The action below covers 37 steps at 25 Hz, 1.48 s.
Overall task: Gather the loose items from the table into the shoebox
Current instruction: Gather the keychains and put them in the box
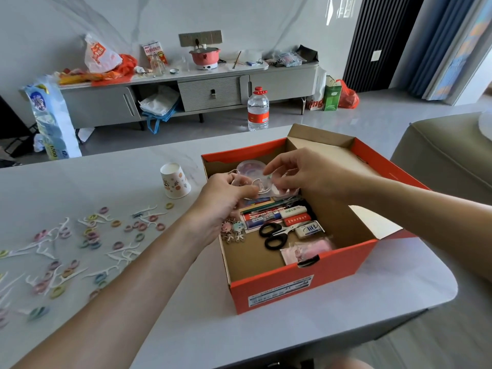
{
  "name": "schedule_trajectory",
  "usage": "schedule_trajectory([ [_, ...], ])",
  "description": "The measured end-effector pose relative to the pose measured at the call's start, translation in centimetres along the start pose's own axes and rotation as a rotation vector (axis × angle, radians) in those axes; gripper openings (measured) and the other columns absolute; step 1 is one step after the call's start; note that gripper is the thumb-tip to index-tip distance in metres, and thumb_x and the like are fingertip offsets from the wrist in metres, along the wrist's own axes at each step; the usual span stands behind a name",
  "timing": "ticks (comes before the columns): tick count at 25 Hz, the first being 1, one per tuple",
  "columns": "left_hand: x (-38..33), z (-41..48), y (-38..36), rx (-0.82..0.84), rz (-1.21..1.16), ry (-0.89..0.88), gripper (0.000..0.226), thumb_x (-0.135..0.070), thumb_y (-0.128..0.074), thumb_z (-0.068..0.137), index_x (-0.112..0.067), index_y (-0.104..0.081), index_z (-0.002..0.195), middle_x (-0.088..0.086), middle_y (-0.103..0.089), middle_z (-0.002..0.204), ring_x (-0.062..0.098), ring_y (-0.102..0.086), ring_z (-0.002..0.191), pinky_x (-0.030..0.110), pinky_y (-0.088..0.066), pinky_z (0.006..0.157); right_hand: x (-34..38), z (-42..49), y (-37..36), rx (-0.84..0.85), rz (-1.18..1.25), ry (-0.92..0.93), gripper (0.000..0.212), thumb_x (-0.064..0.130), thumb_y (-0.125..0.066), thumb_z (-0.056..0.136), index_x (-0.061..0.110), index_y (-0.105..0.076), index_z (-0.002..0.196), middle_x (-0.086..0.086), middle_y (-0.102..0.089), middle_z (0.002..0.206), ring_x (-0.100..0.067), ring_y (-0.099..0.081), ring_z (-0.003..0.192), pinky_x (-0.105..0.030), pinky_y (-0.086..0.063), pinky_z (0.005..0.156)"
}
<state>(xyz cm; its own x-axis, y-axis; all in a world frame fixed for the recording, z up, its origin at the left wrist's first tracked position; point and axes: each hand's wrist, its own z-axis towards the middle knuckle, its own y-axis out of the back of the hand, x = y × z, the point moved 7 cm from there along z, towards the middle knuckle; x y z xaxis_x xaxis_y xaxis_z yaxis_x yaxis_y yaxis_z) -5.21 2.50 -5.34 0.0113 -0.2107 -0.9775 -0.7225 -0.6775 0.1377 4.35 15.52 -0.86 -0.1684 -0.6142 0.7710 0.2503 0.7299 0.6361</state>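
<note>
pinching clear plastic pieces [249, 167] between left hand [223, 206] and right hand [300, 171], fingers curled on them, above the shoebox [300, 286]'s far end. straight below the grip: open box. off left, nearer the left hand: floss picks [80, 249], paper cup [175, 183].

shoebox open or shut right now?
Open. The shoebox has its lid swung back on the right side, and the scissors and white eraser lying inside show plainly from above.
</note>
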Motion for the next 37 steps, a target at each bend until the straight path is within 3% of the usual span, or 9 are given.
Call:
schedule_trajectory([
  [3,0.4,0.1,-0.1,-0.016,-0.025,0.008,0.014,-0.008,-0.074,0.084,-0.009,-0.066,0.096,0.003,-0.067,0.072,0.003,-0.054,0.043,0.015,-0.037,0.037,0.1,-0.3,-0.4,0.025,-0.253,0.044,0.041,0.026,-0.078,0.079,0.019,-0.065,0.117,0.006,-0.065,0.106,-0.004,-0.061,0.084,-0.014,-0.047,0.07],
  [7,0.7,0.3,-0.8,0.002,-0.064,0.042,0.013,-0.003,-0.072,0.085,-0.011,-0.063,0.092,0.008,-0.068,0.072,0.003,-0.047,0.044,0.017,-0.032,0.039,1.2,0.2,-1.3,-0.1,-0.543,0.177,0.049,0.04,-0.081,0.073,0.021,-0.067,0.116,0.005,-0.064,0.111,-0.008,-0.056,0.093,-0.024,-0.045,0.078],
  [11,0.7,-0.2,-1.2,0.077,-0.104,0.081,0.018,-0.001,-0.074,0.081,-0.012,-0.063,0.091,-0.003,-0.065,0.055,0.004,-0.046,0.041,0.016,-0.032,0.036,1.3,0.9,-1.3,0.007,-0.648,0.215,0.048,0.043,-0.079,0.073,0.025,-0.066,0.116,0.007,-0.061,0.109,-0.006,-0.052,0.089,-0.021,-0.039,0.07],
  [15,0.9,-0.2,-1.1,0.122,-0.182,0.125,0.013,-0.006,-0.074,0.083,-0.005,-0.067,0.094,0.011,-0.069,0.08,0.003,-0.041,0.045,0.014,-0.029,0.038,1.0,1.0,-0.5,0.011,-0.724,0.206,0.045,0.047,-0.078,0.072,0.024,-0.067,0.11,0.013,-0.059,0.097,-0.005,-0.052,0.082,-0.012,-0.033,0.06],
  [19,0.8,0.4,-0.3,-0.035,-0.011,0.043,0.003,-0.013,-0.066,0.09,-0.01,-0.066,0.089,0.01,-0.065,0.084,0.008,-0.041,0.054,0.017,-0.031,0.042,-3.9,1.5,0.1,0.046,-0.703,-0.184,0.038,0.045,-0.079,0.074,0.01,-0.071,0.085,-0.001,-0.07,0.08,-0.017,-0.063,0.073,-0.03,-0.05,0.062],
  [22,1.1,0.4,-0.4,-0.042,0.012,0.046,0.013,-0.026,-0.064,0.091,-0.015,-0.059,0.085,0.004,-0.045,0.078,0.009,-0.035,0.056,0.02,-0.029,0.045,-8.0,0.9,-1.2,0.026,-0.695,-0.424,0.041,0.044,-0.079,0.074,0.012,-0.058,0.06,-0.002,-0.058,0.059,-0.018,-0.056,0.058,-0.028,-0.044,0.051],
  [27,1.5,0.3,-0.5,0.027,-0.128,0.098,0.04,-0.046,-0.05,0.098,-0.008,-0.061,0.101,0.001,-0.041,0.079,0.007,-0.034,0.059,0.02,-0.029,0.048,-10.6,1.9,-3.6,-0.075,-0.715,-0.466,0.028,0.031,-0.07,0.081,0.006,-0.065,0.091,-0.012,-0.065,0.091,-0.027,-0.06,0.077,-0.029,-0.042,0.059],
  [33,1.9,0.4,0.5,0.026,-0.196,0.034,0.018,-0.005,-0.044,0.099,-0.001,-0.056,0.086,0.003,-0.039,0.067,0.012,-0.033,0.062,0.023,-0.026,0.051,-11.3,3.0,-3.9,-0.117,-0.832,-0.459,0.02,0.02,-0.061,0.091,0.003,-0.066,0.1,-0.017,-0.068,0.103,-0.032,-0.066,0.092,-0.029,-0.043,0.062],
  [37,2.2,0.5,1.4,-0.027,-0.016,-0.021,0.011,-0.009,-0.053,0.098,-0.007,-0.064,0.099,0.003,-0.056,0.073,0.014,-0.051,0.065,0.026,-0.043,0.058,-10.7,3.1,-4.0,-0.146,-0.942,-0.422,0.016,0.015,-0.055,0.094,0.006,-0.067,0.099,-0.014,-0.069,0.101,-0.029,-0.068,0.088,-0.03,-0.046,0.06],
])
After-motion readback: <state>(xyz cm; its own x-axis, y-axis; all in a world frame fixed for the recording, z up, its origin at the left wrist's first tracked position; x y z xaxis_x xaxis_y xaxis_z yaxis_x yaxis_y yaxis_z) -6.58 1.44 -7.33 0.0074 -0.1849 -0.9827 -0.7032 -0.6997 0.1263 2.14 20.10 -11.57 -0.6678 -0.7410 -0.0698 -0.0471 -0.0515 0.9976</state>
